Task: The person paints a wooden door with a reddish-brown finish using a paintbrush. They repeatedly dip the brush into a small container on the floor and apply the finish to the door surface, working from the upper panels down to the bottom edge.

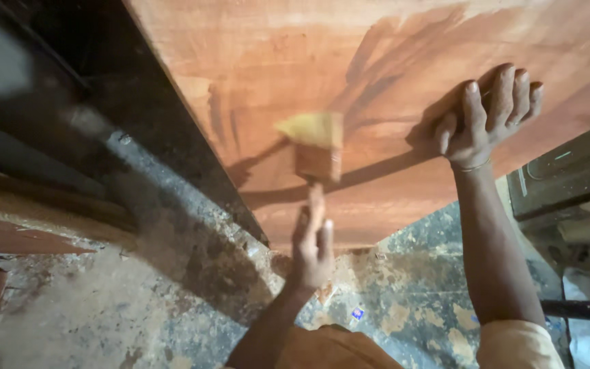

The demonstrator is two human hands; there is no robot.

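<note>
A large reddish-brown wooden board (390, 61) fills the upper middle of the head view, with darker wet streaks across it. My left hand (312, 246) grips the handle of a flat paintbrush (315, 147), whose pale yellow bristles rest on the board's surface. My right hand (489, 113) lies on the board to the right, fingers curled and pressed against the wood, a thin bangle at the wrist. The brush is blurred.
A stained, speckled concrete floor (158, 294) lies below the board. Dark boards and planks (42, 212) lean at the left. A greenish panelled object (568, 171) and a dark rod (568, 307) stand at the right edge.
</note>
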